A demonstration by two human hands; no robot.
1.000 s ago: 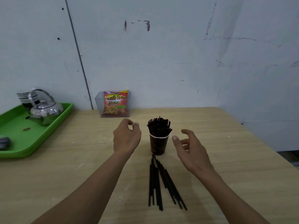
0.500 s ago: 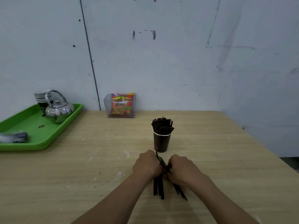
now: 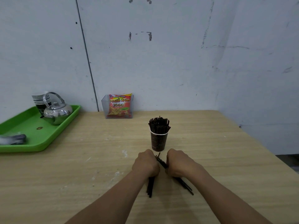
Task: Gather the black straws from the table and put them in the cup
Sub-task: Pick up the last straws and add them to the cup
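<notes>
Bench (image 3: 210,159): pale wood-grain laminate, matt, scuffed white left of the cup (image 3: 158,142). Cup: dark printed paper, matt. Far left of cup: tray (image 3: 48,139) glossy green plastic; kettle (image 3: 58,113) polished metal. Snack packet (image 3: 119,105) glossy foil, holder (image 3: 104,109) clear plastic.

One head cam, wide-angle, faces fwd & down across table (image 3: 80,175) to wall (image 3: 161,70).

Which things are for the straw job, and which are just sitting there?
For the job: black straws, cup, left hand and right hand gripping straws.
Just lying about: green tray, kettle, stacked paper cups, snack packet in clear box.
</notes>
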